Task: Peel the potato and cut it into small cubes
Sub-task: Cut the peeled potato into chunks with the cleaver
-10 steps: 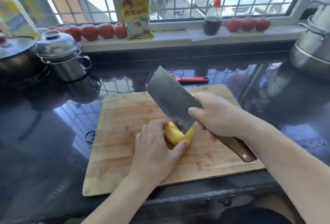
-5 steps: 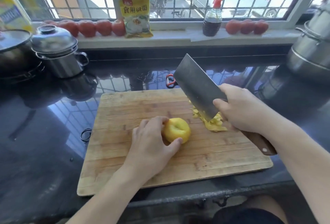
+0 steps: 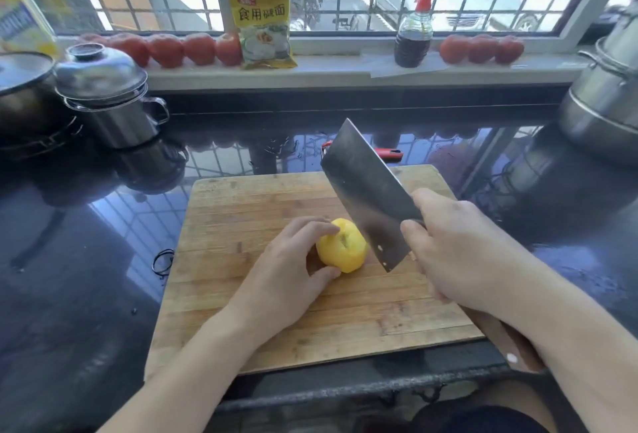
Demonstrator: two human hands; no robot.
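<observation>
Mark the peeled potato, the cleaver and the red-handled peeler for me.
peeled potato (image 3: 341, 247): head view, on its yellow top face.
cleaver (image 3: 366, 191): head view, middle of the blade's flat.
red-handled peeler (image 3: 390, 153): head view, on the red handle behind the blade.

yellow potato (image 3: 342, 247), tan wooden board (image 3: 262, 211), red tomatoes (image 3: 165, 49), glossy black counter (image 3: 69, 277)

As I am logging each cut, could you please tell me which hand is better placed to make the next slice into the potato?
Right. The right hand grips the cleaver, its edge just beside the potato. The left hand holds the potato on the cutting board.
</observation>
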